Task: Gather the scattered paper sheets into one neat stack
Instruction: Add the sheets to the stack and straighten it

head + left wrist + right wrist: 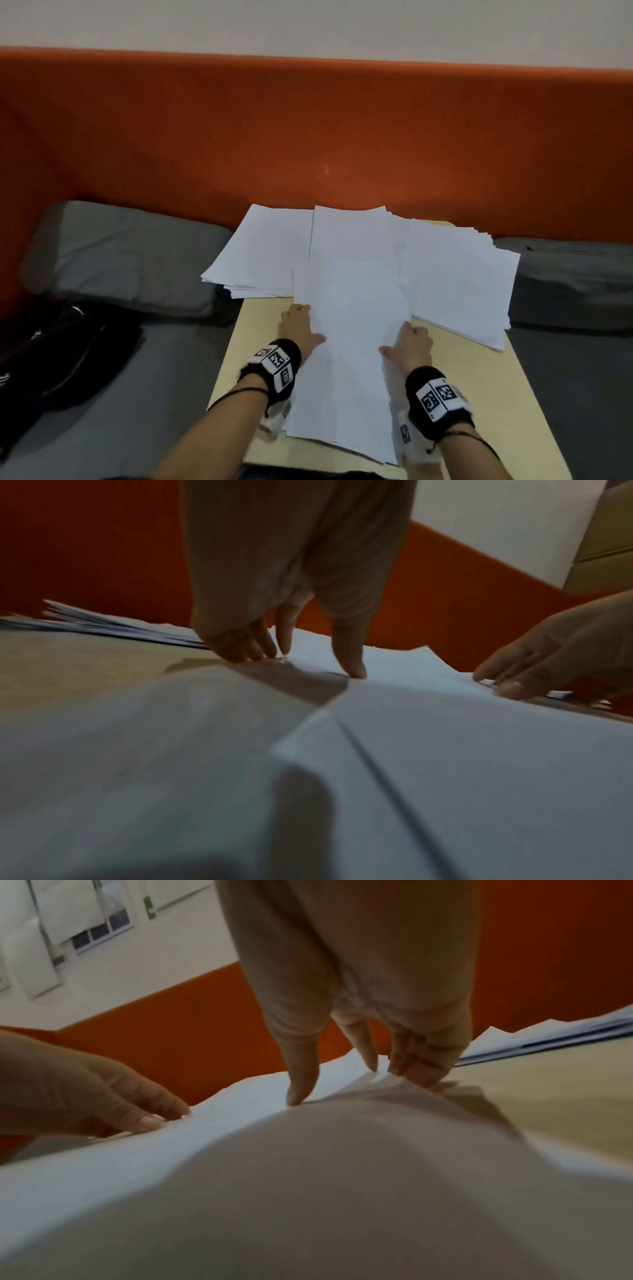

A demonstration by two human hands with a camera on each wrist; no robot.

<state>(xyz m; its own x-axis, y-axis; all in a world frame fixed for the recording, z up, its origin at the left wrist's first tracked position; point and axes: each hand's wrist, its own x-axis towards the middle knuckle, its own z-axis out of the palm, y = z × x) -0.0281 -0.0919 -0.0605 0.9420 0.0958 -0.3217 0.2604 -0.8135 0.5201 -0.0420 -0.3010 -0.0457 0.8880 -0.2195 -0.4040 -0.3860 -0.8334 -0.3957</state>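
Observation:
White paper sheets lie in overlapping piles on a light wooden table. One fanned pile sits at the back left, another at the back centre, and a third on the right. A near pile lies on top between my hands. My left hand grips its left edge, thumb on top and fingers curled at the edge. My right hand grips the right edge the same way. The sheets bow upward between the hands.
An orange padded backrest rises right behind the table. Grey cushions lie to either side on a grey seat. A dark garment or bag lies at the far left. Bare tabletop shows along the front right.

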